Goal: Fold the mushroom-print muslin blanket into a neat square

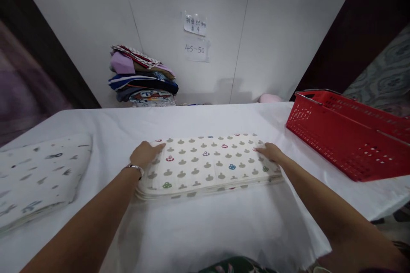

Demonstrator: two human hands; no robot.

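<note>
A folded white cloth point(205, 164) printed with grey, red, blue and green mushrooms lies crosswise on the white-covered table in front of me. Its layers show along the near edge. At the cloth's left end is my left hand point(144, 154), a bracelet on its wrist, with the thumb on top and the other fingers mostly hidden at the side. My right hand point(270, 152) grips the right end in the same way, thumb resting on the printed top.
Another folded patterned cloth point(41, 175) lies at the left. A red plastic basket point(346, 136) stands on the right of the table point(205, 119). Behind the far edge rises a stack of folded fabrics point(144, 79), near a wall with paper signs point(196, 36).
</note>
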